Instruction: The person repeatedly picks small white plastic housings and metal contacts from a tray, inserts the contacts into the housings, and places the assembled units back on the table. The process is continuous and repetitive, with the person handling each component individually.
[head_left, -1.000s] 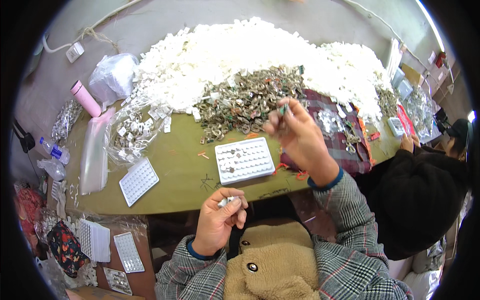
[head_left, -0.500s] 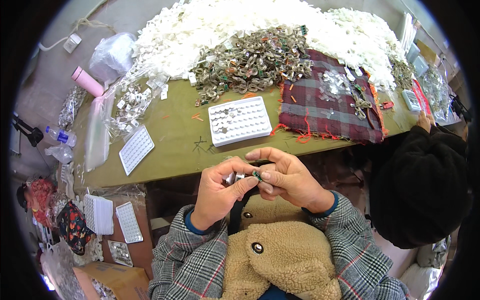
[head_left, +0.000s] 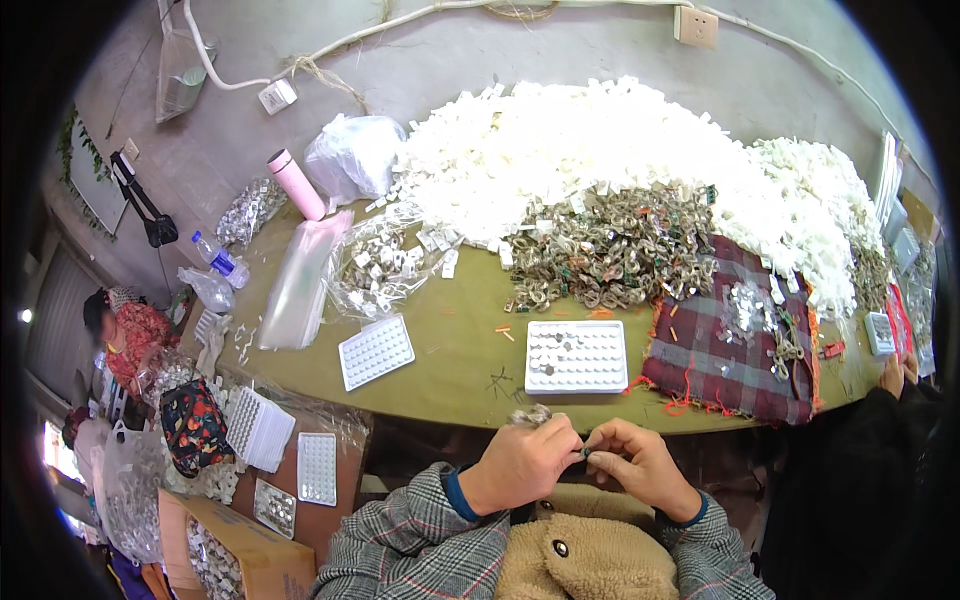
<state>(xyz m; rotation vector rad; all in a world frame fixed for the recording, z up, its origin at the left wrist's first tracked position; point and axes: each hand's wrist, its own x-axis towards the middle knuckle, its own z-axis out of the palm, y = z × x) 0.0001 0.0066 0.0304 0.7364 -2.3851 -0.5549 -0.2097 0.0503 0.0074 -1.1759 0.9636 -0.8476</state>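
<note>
My left hand (head_left: 522,465) and my right hand (head_left: 638,465) meet over my lap, just off the table's near edge. Between their pinched fingertips sits a small green circuit board (head_left: 586,453), mostly covered by the fingers. A greyish, see-through coil of cable (head_left: 531,414) sticks out above my left fist. Straight ahead on the table lies a white dimpled tray (head_left: 577,372) with several small round metal pieces in its left part. Behind that is a heap of coiled grey cables with small green boards (head_left: 610,245).
White plastic parts (head_left: 600,140) form a big pile at the back. A plaid cloth (head_left: 710,340) lies right of the tray. Leftward are another white tray (head_left: 376,353), a pink bottle (head_left: 296,184) and a cardboard box (head_left: 250,550). A person in black (head_left: 840,480) sits at right.
The view has tilted up and turned left, showing more wall. My left hand has turned over, knuckles up, and the cable coil shows above it. Both hands stay together at the board.
</note>
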